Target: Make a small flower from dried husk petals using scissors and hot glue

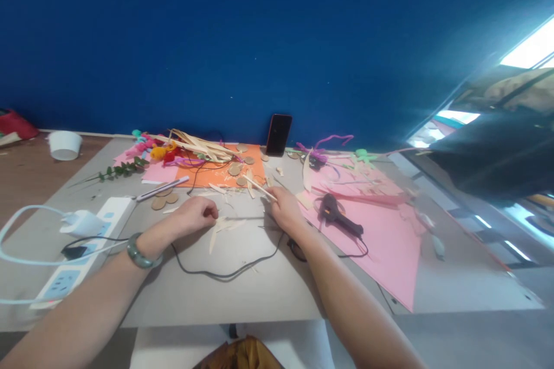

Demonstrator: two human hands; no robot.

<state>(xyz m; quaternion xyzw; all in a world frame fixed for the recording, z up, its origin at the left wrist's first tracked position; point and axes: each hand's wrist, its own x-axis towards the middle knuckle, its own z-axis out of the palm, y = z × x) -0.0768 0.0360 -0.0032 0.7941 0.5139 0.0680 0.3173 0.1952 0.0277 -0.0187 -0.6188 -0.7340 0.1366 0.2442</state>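
My left hand (197, 213) rests on the grey table (242, 282), fingers curled, pinching the end of pale leaf strips (223, 226) that lie flat in front of it. A green bangle (141, 253) circles that wrist. My right hand (283, 207) is closed around a thin pale strip (258, 185) that sticks out up and to the left. Between the hands the strips fan out on the tabletop. A black cable (225, 271) loops under both forearms.
A black glue gun (340, 216) lies on pink paper (389, 248) to the right. Orange paper (225, 173) with wooden discs, dried leaves and coloured pipe cleaners sits behind. A phone (278, 134) leans on the blue wall. A white power strip (86, 248) and a white bowl (64, 145) are at left.
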